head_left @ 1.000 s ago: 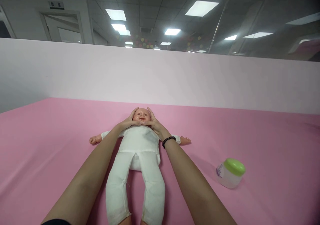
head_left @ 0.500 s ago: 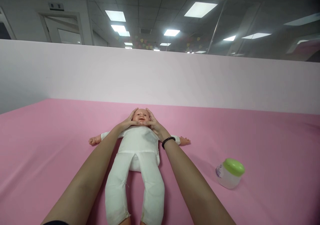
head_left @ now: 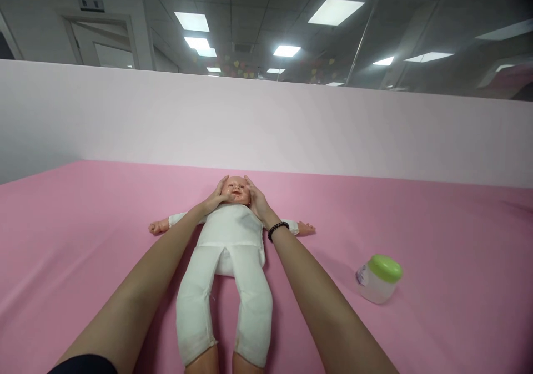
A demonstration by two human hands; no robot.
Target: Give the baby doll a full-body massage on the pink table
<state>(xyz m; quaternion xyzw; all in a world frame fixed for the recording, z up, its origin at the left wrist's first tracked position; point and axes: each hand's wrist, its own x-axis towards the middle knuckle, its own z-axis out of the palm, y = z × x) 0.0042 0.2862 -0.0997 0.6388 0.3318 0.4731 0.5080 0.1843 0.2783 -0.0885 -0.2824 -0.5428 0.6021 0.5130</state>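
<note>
A baby doll [head_left: 231,252] in a white suit lies on its back on the pink sheet [head_left: 83,241], head away from me, arms spread. My left hand [head_left: 217,196] cups the left side of the doll's head, fingers wrapped up along the cheek. My right hand [head_left: 255,199] presses against the right cheek in the same way, with a black bead bracelet [head_left: 277,230] on the wrist. Both thumbs rest near the doll's face.
A small clear jar with a green lid [head_left: 378,278] lies tilted on the sheet to the right of the doll. A pale pink partition wall [head_left: 291,130] runs along the far edge of the surface.
Both hands have slid slightly upward along the doll's cheeks from the chin. The view has shifted a little, showing more of the doll's feet.
</note>
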